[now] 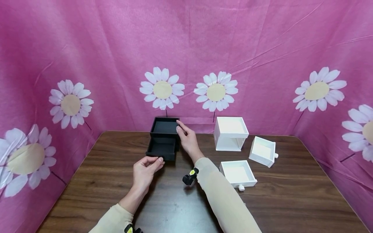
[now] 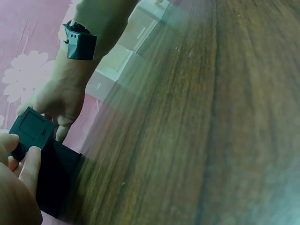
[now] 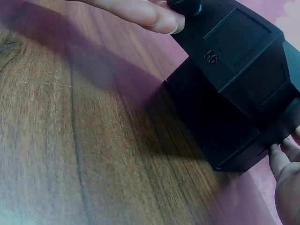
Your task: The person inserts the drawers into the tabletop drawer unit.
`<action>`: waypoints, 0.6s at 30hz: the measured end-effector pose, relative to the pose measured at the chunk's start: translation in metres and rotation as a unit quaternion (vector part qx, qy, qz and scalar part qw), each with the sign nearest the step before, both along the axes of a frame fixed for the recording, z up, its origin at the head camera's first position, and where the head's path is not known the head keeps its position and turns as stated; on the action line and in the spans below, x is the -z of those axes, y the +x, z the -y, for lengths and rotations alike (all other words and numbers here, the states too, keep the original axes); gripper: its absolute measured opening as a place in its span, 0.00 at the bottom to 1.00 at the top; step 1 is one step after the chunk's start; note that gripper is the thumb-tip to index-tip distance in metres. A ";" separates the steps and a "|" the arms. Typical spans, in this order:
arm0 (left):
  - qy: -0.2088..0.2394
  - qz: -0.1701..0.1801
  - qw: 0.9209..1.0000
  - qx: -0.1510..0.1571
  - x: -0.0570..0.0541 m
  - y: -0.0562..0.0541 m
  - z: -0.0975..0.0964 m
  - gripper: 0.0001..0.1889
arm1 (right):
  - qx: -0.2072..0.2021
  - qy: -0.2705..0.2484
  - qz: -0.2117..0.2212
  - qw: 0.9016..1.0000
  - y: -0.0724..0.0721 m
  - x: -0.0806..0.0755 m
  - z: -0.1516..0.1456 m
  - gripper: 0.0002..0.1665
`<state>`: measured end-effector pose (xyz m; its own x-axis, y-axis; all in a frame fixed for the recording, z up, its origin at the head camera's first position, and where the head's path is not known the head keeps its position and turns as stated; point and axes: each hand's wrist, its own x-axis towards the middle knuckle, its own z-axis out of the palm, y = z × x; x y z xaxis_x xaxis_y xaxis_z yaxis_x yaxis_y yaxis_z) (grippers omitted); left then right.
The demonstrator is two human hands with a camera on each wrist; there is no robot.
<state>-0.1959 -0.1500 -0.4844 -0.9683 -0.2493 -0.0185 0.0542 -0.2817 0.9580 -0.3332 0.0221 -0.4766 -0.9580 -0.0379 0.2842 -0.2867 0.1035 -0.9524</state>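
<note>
A black box cabinet (image 1: 164,127) stands toward the back of the table, left of centre. Its black drawer (image 1: 161,148), marked "56" on the front, sticks out of the upper part, above a dark opening. My left hand (image 1: 144,171) pinches the round black knob (image 2: 18,152) on the drawer front between thumb and fingers. On the cabinet's right side, my right hand (image 1: 189,141) holds the wall, thumb and fingers at its upper edge. The right wrist view has those fingertips (image 3: 277,157) against the side wall.
Right of the black cabinet stands a white box cabinet (image 1: 231,133) with an open front. Two white drawers with knobs lie near it, one drawer (image 1: 262,150) to its right and another drawer (image 1: 238,173) in front. Pink flowered cloth (image 1: 186,48) hangs behind the wooden table (image 1: 102,181).
</note>
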 end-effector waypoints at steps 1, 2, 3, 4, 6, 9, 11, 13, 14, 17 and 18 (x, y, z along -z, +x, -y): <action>-0.001 0.000 1.000 0.000 0.000 0.000 0.000 0.05 | 0.001 0.001 -0.001 1.000 0.000 0.000 0.000 0.24; -0.003 -0.001 1.000 0.002 0.000 0.001 -0.001 0.04 | 0.002 0.003 -0.001 1.000 0.000 0.000 0.000 0.24; -0.004 -0.001 1.000 0.002 0.000 0.001 -0.002 0.04 | 0.002 0.003 0.000 1.000 0.000 0.000 0.000 0.24; -0.006 0.000 1.000 0.002 0.000 0.001 -0.002 0.04 | 0.002 0.004 0.000 1.000 -0.001 0.001 0.000 0.24; -0.008 -0.001 1.000 0.002 0.000 0.000 -0.003 0.03 | 0.003 0.004 -0.002 1.000 -0.001 0.001 0.000 0.24; -0.006 0.000 1.000 0.000 0.001 -0.001 -0.004 0.04 | 0.003 0.002 -0.002 1.000 -0.001 0.001 0.000 0.24; -0.007 0.001 1.000 0.000 0.001 -0.002 -0.004 0.05 | 0.001 0.001 0.000 1.000 -0.001 0.001 0.000 0.24; -0.007 0.003 1.000 0.000 0.001 -0.002 -0.005 0.04 | 0.001 -0.001 0.001 1.000 0.000 0.001 0.000 0.24; -0.006 0.003 1.000 0.000 0.002 -0.002 -0.005 0.04 | 0.000 -0.003 0.000 1.000 0.000 0.001 0.000 0.24; -0.006 0.004 1.000 -0.001 0.002 -0.002 -0.005 0.05 | 0.000 -0.007 -0.003 1.000 0.000 0.000 0.001 0.24; -0.005 0.003 1.000 -0.001 0.002 -0.002 -0.004 0.06 | 0.001 -0.009 -0.005 1.000 0.000 0.000 0.001 0.24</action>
<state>-0.1980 -0.1456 -0.4864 -0.9676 -0.2515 -0.0219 0.0491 -0.2726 0.9609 -0.3330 0.0210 -0.4766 -0.9551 -0.0311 0.2946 -0.2963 0.0876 -0.9511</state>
